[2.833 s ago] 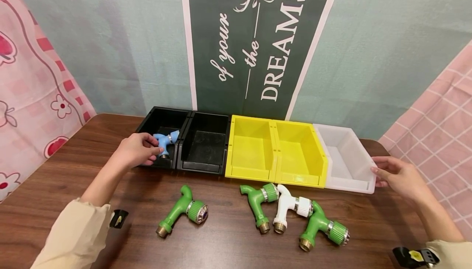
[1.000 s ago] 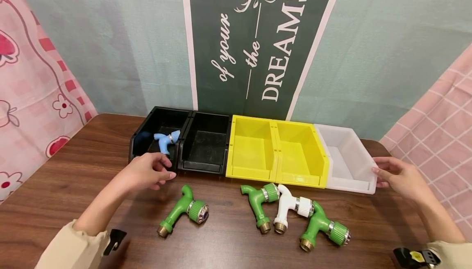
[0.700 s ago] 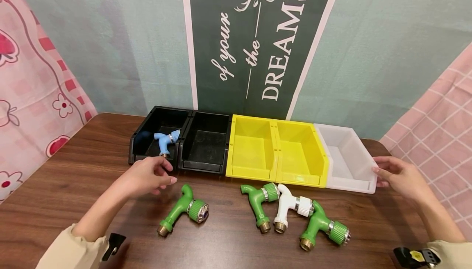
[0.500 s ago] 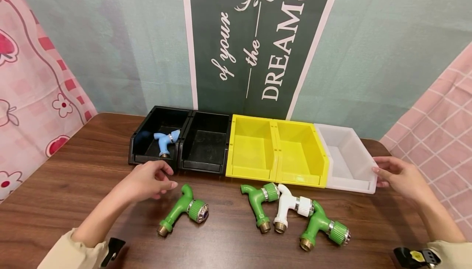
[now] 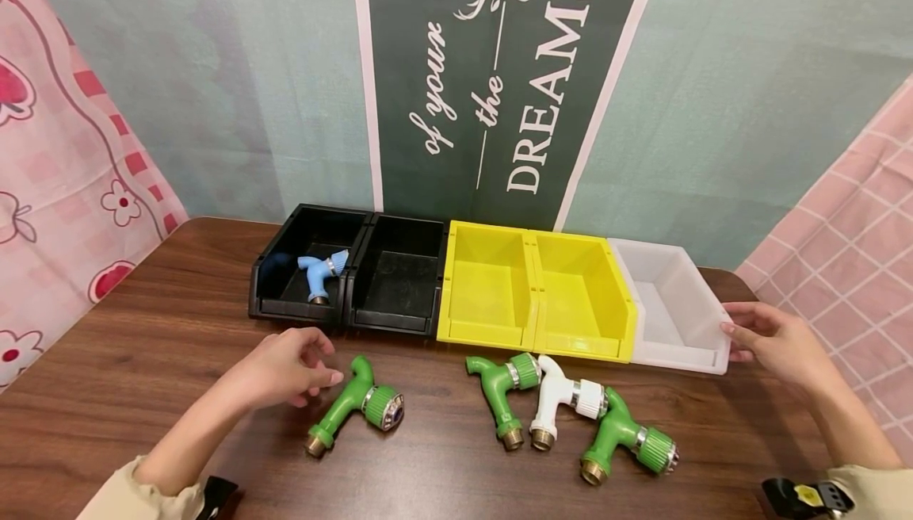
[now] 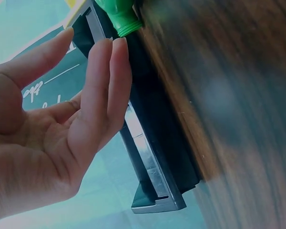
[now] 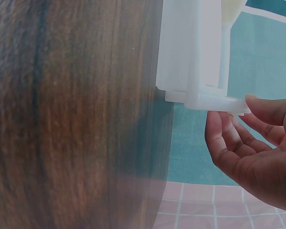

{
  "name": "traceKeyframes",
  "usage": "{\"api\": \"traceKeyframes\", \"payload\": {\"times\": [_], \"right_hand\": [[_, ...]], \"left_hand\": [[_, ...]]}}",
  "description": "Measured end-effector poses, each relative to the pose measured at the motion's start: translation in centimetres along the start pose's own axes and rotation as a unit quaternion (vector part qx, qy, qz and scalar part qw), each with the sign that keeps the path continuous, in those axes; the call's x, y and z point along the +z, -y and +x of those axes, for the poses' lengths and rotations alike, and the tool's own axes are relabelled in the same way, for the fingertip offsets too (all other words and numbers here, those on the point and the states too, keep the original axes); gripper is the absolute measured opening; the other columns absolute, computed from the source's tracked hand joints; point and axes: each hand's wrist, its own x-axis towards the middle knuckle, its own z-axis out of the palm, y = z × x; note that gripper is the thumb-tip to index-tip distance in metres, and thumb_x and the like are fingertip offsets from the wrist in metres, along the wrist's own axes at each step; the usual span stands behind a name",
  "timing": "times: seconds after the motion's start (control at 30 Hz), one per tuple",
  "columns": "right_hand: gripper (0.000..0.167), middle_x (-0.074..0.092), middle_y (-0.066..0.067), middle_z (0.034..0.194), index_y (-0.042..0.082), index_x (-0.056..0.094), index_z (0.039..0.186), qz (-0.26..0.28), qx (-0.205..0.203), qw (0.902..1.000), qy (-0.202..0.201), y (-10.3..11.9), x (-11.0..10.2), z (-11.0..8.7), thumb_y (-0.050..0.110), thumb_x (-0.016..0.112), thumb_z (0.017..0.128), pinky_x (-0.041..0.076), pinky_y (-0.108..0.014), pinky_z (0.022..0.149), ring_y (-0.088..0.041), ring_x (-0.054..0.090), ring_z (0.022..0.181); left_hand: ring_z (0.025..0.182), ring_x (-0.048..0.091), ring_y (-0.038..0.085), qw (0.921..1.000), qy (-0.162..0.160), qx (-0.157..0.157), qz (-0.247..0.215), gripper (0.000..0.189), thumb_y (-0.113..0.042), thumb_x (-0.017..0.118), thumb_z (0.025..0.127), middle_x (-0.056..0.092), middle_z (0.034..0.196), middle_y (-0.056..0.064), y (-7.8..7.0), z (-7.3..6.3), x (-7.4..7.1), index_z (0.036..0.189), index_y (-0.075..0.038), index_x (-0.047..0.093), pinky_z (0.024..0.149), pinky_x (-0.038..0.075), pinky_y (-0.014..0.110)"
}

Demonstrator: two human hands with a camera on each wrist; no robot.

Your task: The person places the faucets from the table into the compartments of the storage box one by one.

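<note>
My left hand hovers over the table just left of a green tap, fingers loosely bent and holding nothing. In the left wrist view the tap's threaded end shows just beyond the fingertips. My right hand holds the right side of the white bin, thumb on the rim and fingers against the outer wall, as the right wrist view shows too. A blue tap lies in the left black bin. A second green tap, a white tap and a third green tap lie together on the table.
The second black bin, a yellow bin and another yellow bin complete the row along the back of the brown wooden table. Behind it hangs a printed cloth. Pink cloths flank both sides.
My left hand has let go of the blue tap in the left black bin, drawn back toward me and come down beside the nearest green tap. My right hand stays at the white bin.
</note>
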Motion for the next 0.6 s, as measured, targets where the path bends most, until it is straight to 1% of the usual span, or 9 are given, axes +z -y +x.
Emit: {"api": "traceKeyframes", "payload": {"times": [0.23,0.37,0.47,0.6], "right_hand": [[0.038,0.060,0.017,0.080,0.036,0.056,0.095,0.002,0.000,1.0000,0.001,0.14,-0.03,0.00,-0.001,0.056,0.088,0.052,-0.026,0.050,-0.009,0.061,0.060],[0.034,0.060,0.018,0.080,0.033,0.057,0.096,-0.004,-0.002,1.0000,-0.001,0.13,-0.01,-0.03,-0.001,0.057,0.088,0.052,-0.026,0.050,-0.009,0.062,0.060],[0.033,0.060,0.018,0.080,0.032,0.056,0.096,-0.014,-0.002,0.9999,-0.003,0.17,0.03,-0.04,0.001,0.058,0.088,0.053,-0.027,0.050,-0.010,0.062,0.060],[0.035,0.060,0.018,0.079,0.034,0.055,0.095,-0.020,-0.004,0.9998,-0.004,0.23,0.01,-0.02,0.000,0.057,0.088,0.052,-0.026,0.050,-0.009,0.062,0.060]], "left_hand": [[0.061,0.056,0.016,0.9997,0.020,-0.007,-0.011,0.032,-0.013,0.071,0.079,0.054,0.074,0.006,0.42,-0.03,0.30,0.100,0.002,0.053,0.052,0.052,0.030],[0.061,0.056,0.016,0.9994,0.025,-0.018,-0.013,0.033,-0.012,0.072,0.078,0.054,0.074,0.006,0.48,-0.06,0.66,0.101,0.002,0.053,0.052,0.052,0.029],[0.061,0.056,0.016,0.9994,0.027,-0.020,-0.011,0.033,-0.012,0.072,0.078,0.054,0.073,0.006,0.48,-0.07,0.82,0.101,0.002,0.053,0.051,0.052,0.029],[0.060,0.056,0.016,0.9993,0.032,-0.020,-0.008,0.034,-0.011,0.073,0.077,0.055,0.072,0.006,0.39,-0.06,0.94,0.101,0.002,0.053,0.051,0.052,0.030]]}}
